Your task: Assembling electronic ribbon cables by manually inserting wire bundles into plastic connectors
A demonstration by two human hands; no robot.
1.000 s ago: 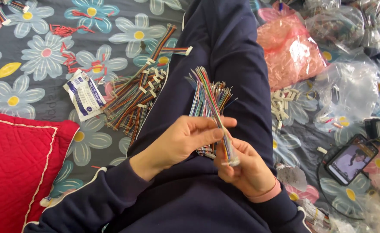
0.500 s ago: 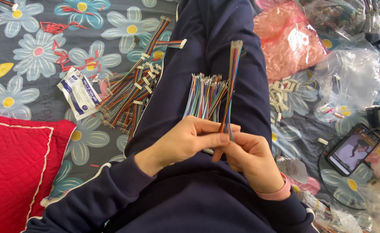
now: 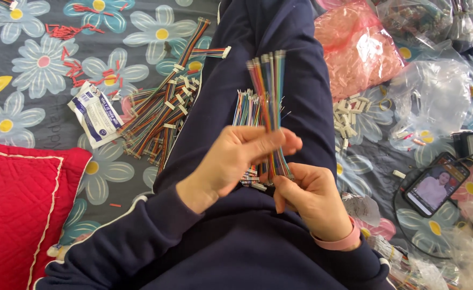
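We pinch an upright wire bundle (image 3: 268, 102) between our left hand (image 3: 236, 161) and right hand (image 3: 309, 196), above more wires (image 3: 245, 110) on our lap.

Wire bundle (image 3: 268, 102): thin strands in smooth, slightly glossy plastic insulation, many colours. Loose connector housings (image 3: 349, 110): white matt plastic. Bags (image 3: 435, 102): clear, crinkled, glossy plastic film; one pink bag (image 3: 360, 48), same finish. Bedsheet (image 3: 37, 64): matt woven cloth, floral print. Cushion (image 3: 16, 209): red quilted cloth. Trousers (image 3: 279, 32): navy matt knit. Phone (image 3: 435, 185): glossy glass screen. Sachet (image 3: 95, 114): white, smooth paper or foil.
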